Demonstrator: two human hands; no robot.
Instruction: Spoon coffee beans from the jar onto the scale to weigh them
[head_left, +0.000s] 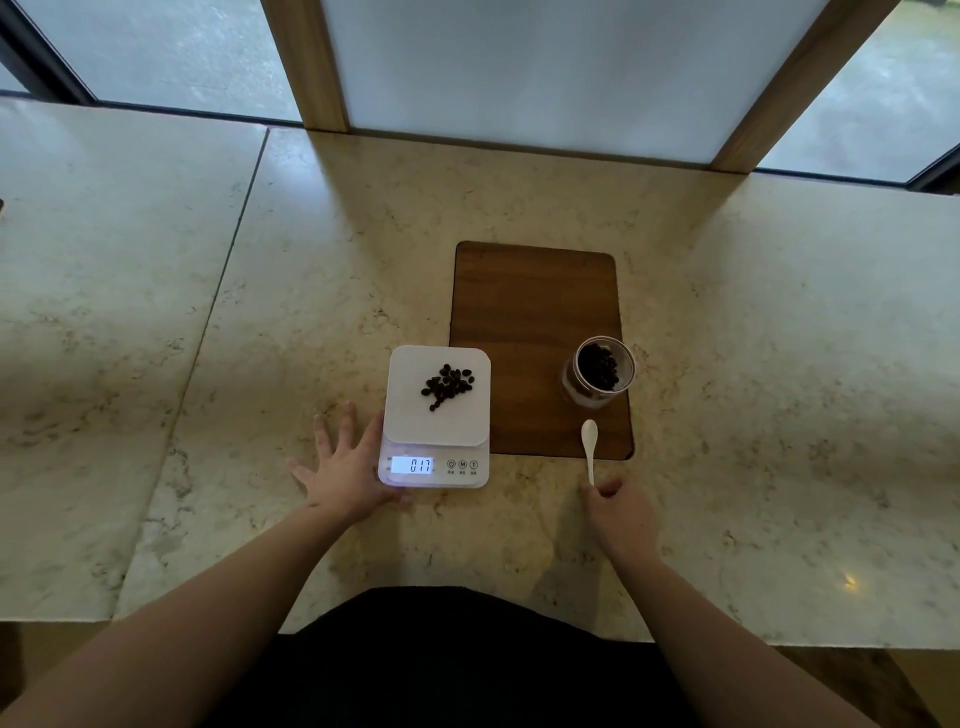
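Spoon (589, 451) handle end hidden in right hand (623, 514) fingers (609, 487)

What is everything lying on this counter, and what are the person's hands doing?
scale: one, white, on the counter near the front edge, lit display reading 017
coffee beans: one small dark pile on the scale's platform
wooden board: one, dark brown, flat on the counter right of the scale
jar: one, clear glass, open, part full of dark beans, on the board's right side
spoon: one, white, bowl over the board's near edge
counter: one, pale marbled stone
left hand: open, fingers spread, against the scale's left side
right hand: grip closed on the spoon's handle end
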